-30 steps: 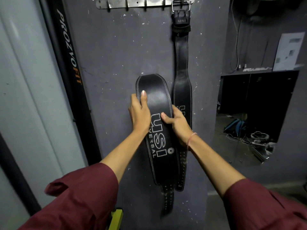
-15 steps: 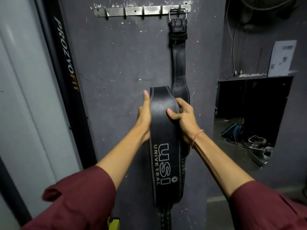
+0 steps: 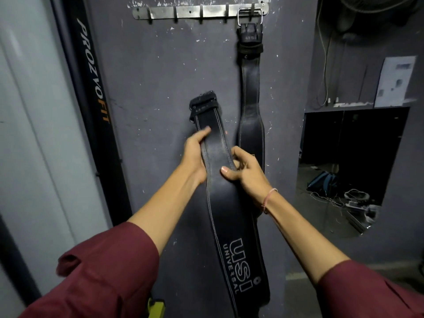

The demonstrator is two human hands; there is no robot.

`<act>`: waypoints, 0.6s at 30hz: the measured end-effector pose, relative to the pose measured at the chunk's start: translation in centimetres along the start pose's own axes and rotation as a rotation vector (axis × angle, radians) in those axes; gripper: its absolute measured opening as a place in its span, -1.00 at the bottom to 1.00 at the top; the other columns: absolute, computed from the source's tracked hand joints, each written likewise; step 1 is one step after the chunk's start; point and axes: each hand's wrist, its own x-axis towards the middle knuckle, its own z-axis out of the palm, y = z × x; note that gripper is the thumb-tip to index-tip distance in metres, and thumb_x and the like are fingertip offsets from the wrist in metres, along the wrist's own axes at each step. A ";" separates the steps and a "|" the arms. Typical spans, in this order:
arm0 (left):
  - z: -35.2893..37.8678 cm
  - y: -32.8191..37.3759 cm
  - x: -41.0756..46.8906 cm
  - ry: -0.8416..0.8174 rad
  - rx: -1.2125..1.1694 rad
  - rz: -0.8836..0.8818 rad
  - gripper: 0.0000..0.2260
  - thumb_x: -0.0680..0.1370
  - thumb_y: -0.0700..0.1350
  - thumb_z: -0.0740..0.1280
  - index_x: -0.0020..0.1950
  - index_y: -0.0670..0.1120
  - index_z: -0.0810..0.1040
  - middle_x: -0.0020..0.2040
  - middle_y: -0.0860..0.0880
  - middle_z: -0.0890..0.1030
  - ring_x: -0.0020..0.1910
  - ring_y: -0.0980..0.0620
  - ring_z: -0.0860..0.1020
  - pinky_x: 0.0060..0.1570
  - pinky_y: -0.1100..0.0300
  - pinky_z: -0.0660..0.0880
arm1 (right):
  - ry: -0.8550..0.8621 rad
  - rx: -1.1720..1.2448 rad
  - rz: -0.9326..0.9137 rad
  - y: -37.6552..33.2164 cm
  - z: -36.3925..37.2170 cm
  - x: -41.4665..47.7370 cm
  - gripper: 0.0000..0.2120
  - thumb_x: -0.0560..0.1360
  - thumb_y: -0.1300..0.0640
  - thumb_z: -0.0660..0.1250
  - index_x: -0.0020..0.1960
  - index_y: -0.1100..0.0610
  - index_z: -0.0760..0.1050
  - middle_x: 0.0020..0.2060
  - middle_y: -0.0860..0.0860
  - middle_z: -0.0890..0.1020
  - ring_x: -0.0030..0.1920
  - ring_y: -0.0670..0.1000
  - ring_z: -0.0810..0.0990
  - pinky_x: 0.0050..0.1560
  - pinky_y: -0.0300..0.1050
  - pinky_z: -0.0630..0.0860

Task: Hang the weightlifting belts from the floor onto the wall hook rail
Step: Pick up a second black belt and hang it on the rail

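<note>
Both hands grip the black belt [image 3: 220, 180] being hung: the left hand [image 3: 195, 154] is wrapped around its left edge with the thumb pressed on the face, and the right hand [image 3: 246, 173] pinches the right edge a little lower, thumb on the leather. Half a second ago the printed wide part sat between the hands; now that lettering has slid down near the bottom of the view and the narrow strap with its keeper loop end [image 3: 203, 103] pokes up above the fingers, tilted toward the upper left. The belt has been fed upward through the hands, so the buckle end is coming into reach, though the buckle itself is not visible. It is well below the hook rail [image 3: 199, 11], whose left hooks stand free. The hung belt [image 3: 250, 92] dangles from the rightmost hook by its metal buckle [image 3: 250, 13], just beside the one in hand.
</note>
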 end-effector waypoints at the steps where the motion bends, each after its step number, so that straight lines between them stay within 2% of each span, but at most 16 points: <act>1: -0.2 0.9 0.9 0.055 -0.048 -0.020 -0.65 0.63 0.02 0.20 -0.09 -0.21 0.62 -0.28 -0.14 0.69 -0.37 -0.08 0.67 -0.28 0.08 0.64 | -0.011 -0.018 0.005 0.5 0.0 -0.4 -0.70 0.44 0.40 0.39 0.13 0.39 0.40 -0.10 0.14 0.60 -0.02 0.08 0.60 0.13 -0.02 0.52; 2: -0.4 1.7 1.9 0.107 -0.088 -0.011 -0.64 0.62 0.07 0.24 0.00 -0.23 0.62 -0.20 -0.16 0.72 -0.31 -0.10 0.69 -0.31 0.06 0.64 | -0.031 -0.036 0.014 1.2 -0.2 -0.8 -0.75 0.46 0.44 0.36 0.09 0.40 0.40 -0.15 0.10 0.60 -0.08 0.03 0.60 0.06 -0.07 0.54; 3: -0.7 2.2 2.7 0.164 -0.091 0.013 -0.62 0.58 0.07 0.31 0.14 -0.24 0.61 -0.04 -0.19 0.72 -0.17 -0.15 0.71 -0.24 -0.04 0.66 | -0.046 -0.034 0.026 2.2 -0.3 -1.3 -0.80 0.47 0.47 0.33 0.07 0.39 0.40 -0.19 0.04 0.62 -0.12 -0.04 0.60 0.01 -0.15 0.55; 4: -0.9 2.2 3.3 0.210 -0.072 0.026 -0.58 0.55 0.04 0.37 0.26 -0.24 0.56 0.11 -0.23 0.68 0.00 -0.21 0.69 -0.11 -0.17 0.65 | -0.055 -0.011 0.048 3.0 -0.4 -1.7 -0.79 0.48 0.47 0.32 0.09 0.38 0.41 -0.16 0.01 0.64 -0.08 -0.06 0.60 0.06 -0.15 0.55; 5: -1.0 1.9 3.6 0.232 -0.045 0.037 -0.56 0.53 0.00 0.40 0.31 -0.24 0.53 0.20 -0.25 0.64 0.12 -0.25 0.65 0.03 -0.25 0.60 | -0.044 0.003 0.069 3.5 -0.4 -2.0 -0.72 0.48 0.42 0.35 0.16 0.39 0.40 -0.03 0.04 0.65 0.04 -0.03 0.60 0.19 -0.07 0.52; 6: -1.1 1.3 3.9 0.223 -0.034 0.052 -0.57 0.54 -0.03 0.40 0.32 -0.24 0.52 0.24 -0.26 0.61 0.18 -0.26 0.61 0.12 -0.28 0.55 | -0.013 0.016 0.090 4.4 -0.4 -2.0 -0.57 0.47 0.31 0.42 0.28 0.36 0.38 0.14 0.08 0.62 0.20 0.04 0.56 0.34 0.06 0.44; 7: -0.9 0.8 3.7 0.199 -0.019 0.084 -0.62 0.55 -0.06 0.38 0.30 -0.24 0.53 0.23 -0.26 0.62 0.18 -0.26 0.61 0.16 -0.26 0.54 | 0.016 0.001 0.113 4.8 -0.4 -2.1 -0.42 0.43 0.16 0.48 0.36 0.30 0.36 0.27 0.11 0.57 0.31 0.09 0.51 0.41 0.14 0.37; 8: -0.3 0.5 3.0 0.159 -0.008 0.147 -0.71 0.57 -0.12 0.36 0.24 -0.23 0.54 0.16 -0.24 0.64 0.12 -0.22 0.63 0.16 -0.19 0.56 | 0.022 -0.015 0.120 4.9 -0.5 -2.1 -0.37 0.41 0.03 0.50 0.36 0.27 0.38 0.27 0.13 0.57 0.31 0.10 0.51 0.39 0.17 0.40; 9: 0.1 0.3 2.6 0.128 0.035 0.214 -0.83 0.59 -0.19 0.33 0.15 -0.21 0.56 0.03 -0.20 0.66 0.00 -0.16 0.65 0.10 -0.07 0.59 | 0.042 -0.031 0.117 4.7 -0.6 -2.0 -0.45 0.44 -0.01 0.48 0.27 0.29 0.45 0.13 0.13 0.63 0.18 0.08 0.57 0.26 0.12 0.48; 10: 0.7 0.2 2.3 0.092 0.082 0.274 -0.92 0.59 -0.25 0.31 0.07 -0.18 0.56 -0.08 -0.15 0.64 -0.10 -0.08 0.63 0.02 0.03 0.59 | 0.069 -0.040 0.102 4.2 -0.6 -1.9 -0.65 0.51 0.06 0.41 0.14 0.31 0.51 -0.06 0.10 0.65 0.01 0.05 0.61 0.09 0.02 0.53; 11: 1.3 0.2 2.0 0.062 0.125 0.335 -0.92 0.59 -0.28 0.30 0.02 -0.15 0.56 -0.13 -0.12 0.62 -0.14 -0.05 0.60 -0.01 0.06 0.56 | 0.085 -0.043 0.081 3.6 -0.6 -1.7 -0.84 0.57 0.18 0.33 0.06 0.28 0.55 -0.18 0.05 0.66 -0.11 0.00 0.63 -0.04 -0.08 0.55; 12: 1.9 0.3 1.8 0.035 0.160 0.385 -0.90 0.59 -0.30 0.29 0.01 -0.14 0.56 -0.12 -0.12 0.61 -0.11 -0.05 0.59 0.03 0.04 0.55 | 0.083 -0.039 0.047 2.8 -0.6 -1.6 -0.89 0.59 0.29 0.27 0.03 0.24 0.57 -0.24 -0.03 0.68 -0.18 -0.07 0.65 -0.13 -0.17 0.56; 14: 3.1 0.7 1.3 -0.029 0.185 0.462 -0.89 0.59 -0.31 0.29 0.00 -0.14 0.58 -0.05 -0.15 0.63 -0.01 -0.10 0.58 0.20 -0.08 0.51 | 0.133 -0.028 -0.038 1.4 -0.3 -1.0 -0.79 0.60 0.34 0.24 -0.16 0.13 0.52 -0.41 -0.16 0.59 -0.35 -0.21 0.56 -0.30 -0.34 0.49; 15: 3.6 0.9 1.1 -0.045 0.200 0.489 -0.88 0.59 -0.31 0.29 -0.01 -0.13 0.58 -0.03 -0.15 0.64 0.02 -0.11 0.58 0.26 -0.13 0.48 | 0.196 -0.015 -0.088 0.9 -0.2 -0.6 -0.71 0.59 0.32 0.27 -0.27 0.07 0.41 -0.48 -0.18 0.47 -0.42 -0.23 0.43 -0.38 -0.38 0.40; 17: 4.5 1.2 0.6 -0.041 0.235 0.517 -0.86 0.59 -0.31 0.29 -0.04 -0.11 0.58 -0.03 -0.15 0.64 0.04 -0.13 0.58 0.30 -0.20 0.45 | 0.269 0.021 -0.141 0.0 0.2 -0.3 -0.60 0.56 0.28 0.34 -0.34 0.01 0.26 -0.46 -0.14 0.29 -0.41 -0.19 0.25 -0.40 -0.34 0.25; 18: 4.8 1.2 0.5 -0.037 0.238 0.524 -0.86 0.59 -0.31 0.29 -0.05 -0.11 0.58 -0.04 -0.15 0.64 0.03 -0.13 0.58 0.30 -0.24 0.45 | 0.263 0.049 -0.147 -0.1 0.4 -0.4 -0.59 0.54 0.31 0.34 -0.35 0.01 0.26 -0.47 -0.16 0.29 -0.41 -0.19 0.25 -0.39 -0.34 0.25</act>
